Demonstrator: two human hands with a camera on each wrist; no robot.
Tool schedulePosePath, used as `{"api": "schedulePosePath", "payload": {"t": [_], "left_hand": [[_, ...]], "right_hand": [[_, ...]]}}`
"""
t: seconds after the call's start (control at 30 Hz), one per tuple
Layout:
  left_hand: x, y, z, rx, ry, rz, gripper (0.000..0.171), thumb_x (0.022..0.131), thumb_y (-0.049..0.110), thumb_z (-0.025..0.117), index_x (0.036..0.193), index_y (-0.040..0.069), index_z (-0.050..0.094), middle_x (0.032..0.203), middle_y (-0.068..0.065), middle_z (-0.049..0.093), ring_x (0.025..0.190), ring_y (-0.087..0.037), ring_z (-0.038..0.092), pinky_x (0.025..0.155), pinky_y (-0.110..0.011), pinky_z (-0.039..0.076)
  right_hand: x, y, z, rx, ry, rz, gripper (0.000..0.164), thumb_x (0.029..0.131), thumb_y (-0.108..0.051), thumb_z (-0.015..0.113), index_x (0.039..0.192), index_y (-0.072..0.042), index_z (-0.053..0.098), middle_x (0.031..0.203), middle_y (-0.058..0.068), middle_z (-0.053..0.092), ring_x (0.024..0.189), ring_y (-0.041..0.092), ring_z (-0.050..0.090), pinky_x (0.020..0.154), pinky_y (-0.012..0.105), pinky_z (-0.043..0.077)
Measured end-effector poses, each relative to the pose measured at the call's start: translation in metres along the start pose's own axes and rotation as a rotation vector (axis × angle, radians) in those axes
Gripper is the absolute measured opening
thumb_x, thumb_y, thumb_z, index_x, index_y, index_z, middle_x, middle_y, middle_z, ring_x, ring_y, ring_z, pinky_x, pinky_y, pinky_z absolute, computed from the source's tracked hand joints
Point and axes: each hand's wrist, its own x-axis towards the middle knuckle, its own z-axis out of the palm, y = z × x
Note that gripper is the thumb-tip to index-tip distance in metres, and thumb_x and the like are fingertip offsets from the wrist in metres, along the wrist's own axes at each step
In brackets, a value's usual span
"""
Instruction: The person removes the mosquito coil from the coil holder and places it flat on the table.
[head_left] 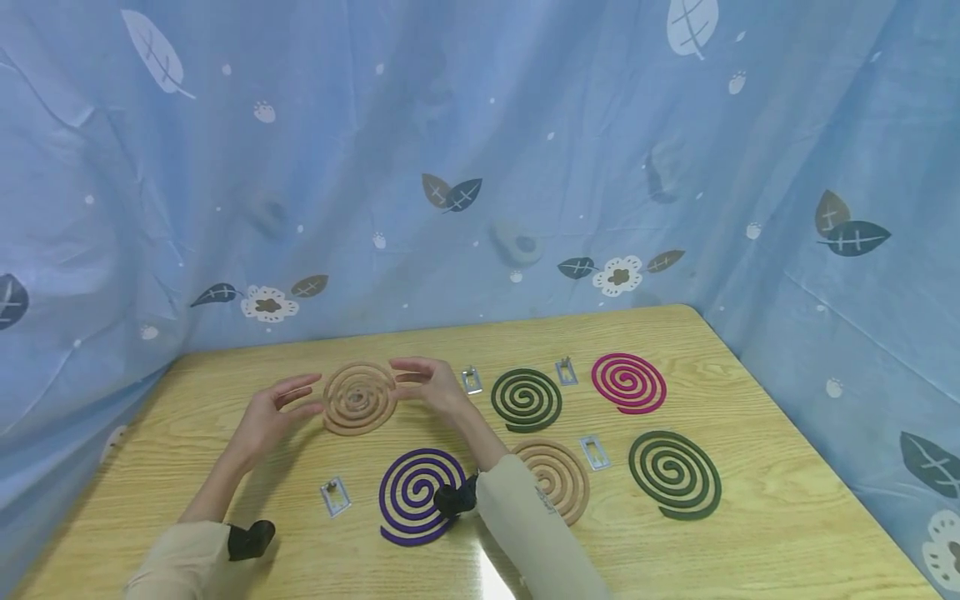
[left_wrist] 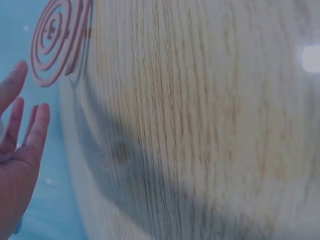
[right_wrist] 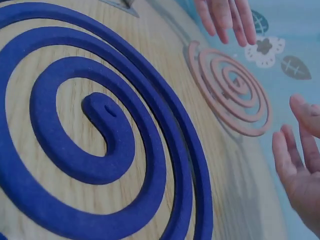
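A tan mosquito coil (head_left: pixel 358 400) sits at the back left of the table, raised off the wood in the left wrist view. My left hand (head_left: pixel 267 423) is at its left side, fingers spread and loosely bent, fingertips close to the outer ring. On the coil's right side, my right hand (head_left: pixel 433 385) has its fingers extended toward the edge, overlapping the rim slightly in the head view. Neither hand grips anything. Under my right wrist lies a purple coil (right_wrist: pixel 100 170), flat on the wood.
A second tan coil (head_left: pixel 579 479) is partly hidden by my right sleeve. To the right lie two dark green coils (head_left: pixel 527 400) and a magenta coil (head_left: pixel 628 382). Several small metal stands (head_left: pixel 335 496) are scattered among them. A blue patterned curtain (head_left: pixel 480 150) borders the table.
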Motion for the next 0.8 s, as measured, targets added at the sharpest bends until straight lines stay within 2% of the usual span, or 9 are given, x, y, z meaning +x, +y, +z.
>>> {"api": "schedulePosePath", "payload": {"t": [0.03,0.1,0.27,0.47,0.6,0.8], "left_hand": [[0.001,-0.001,0.0,-0.001,0.0,-0.002,0.057,0.092,0.018,0.066,0.14,-0.003,0.043,0.148,-0.025,0.034,0.13,-0.045,0.039,0.101,-0.05,0.044],[0.003,-0.003,0.0,-0.009,-0.004,-0.007,0.057,0.092,0.016,0.066,0.14,-0.003,0.042,0.148,-0.026,0.033,0.13,-0.047,0.038,0.102,-0.055,0.041],[0.006,-0.008,0.002,-0.036,-0.023,-0.021,0.057,0.091,0.009,0.066,0.141,-0.004,0.041,0.149,-0.027,0.031,0.129,-0.049,0.038,0.1,-0.055,0.042],[0.008,-0.012,0.005,-0.054,-0.062,-0.038,0.055,0.091,0.004,0.064,0.14,-0.005,0.041,0.147,-0.03,0.032,0.126,-0.049,0.041,0.096,-0.049,0.048],[0.009,-0.014,0.007,-0.067,-0.083,-0.044,0.056,0.091,0.004,0.064,0.141,-0.004,0.04,0.146,-0.03,0.032,0.126,-0.048,0.042,0.096,-0.043,0.05],[0.01,-0.014,0.009,-0.095,-0.09,-0.065,0.057,0.091,0.002,0.063,0.142,-0.003,0.039,0.146,-0.029,0.034,0.126,-0.046,0.044,0.09,-0.028,0.054]], "right_hand": [[0.001,0.001,0.0,-0.013,0.016,0.005,0.047,0.081,0.008,0.07,0.126,0.002,0.059,0.13,0.015,0.059,0.117,0.032,0.056,0.088,0.03,0.055],[0.002,0.001,-0.001,-0.029,0.042,0.015,0.047,0.081,0.007,0.071,0.126,0.0,0.06,0.13,0.013,0.058,0.119,0.031,0.054,0.09,0.031,0.055],[0.004,0.002,-0.004,-0.072,0.072,0.031,0.047,0.08,0.008,0.072,0.125,-0.001,0.061,0.131,0.012,0.058,0.122,0.035,0.052,0.094,0.036,0.053],[0.007,0.003,-0.009,-0.102,0.086,0.084,0.047,0.079,0.009,0.072,0.124,-0.002,0.062,0.133,0.013,0.057,0.122,0.036,0.051,0.098,0.04,0.05],[0.01,0.008,-0.01,-0.114,0.098,0.102,0.048,0.077,0.009,0.073,0.123,-0.006,0.064,0.133,0.01,0.057,0.121,0.032,0.054,0.097,0.039,0.051],[0.013,0.012,-0.008,-0.065,0.05,0.101,0.047,0.078,0.018,0.066,0.123,0.002,0.061,0.129,0.017,0.058,0.114,0.035,0.058,0.088,0.033,0.056]]}}
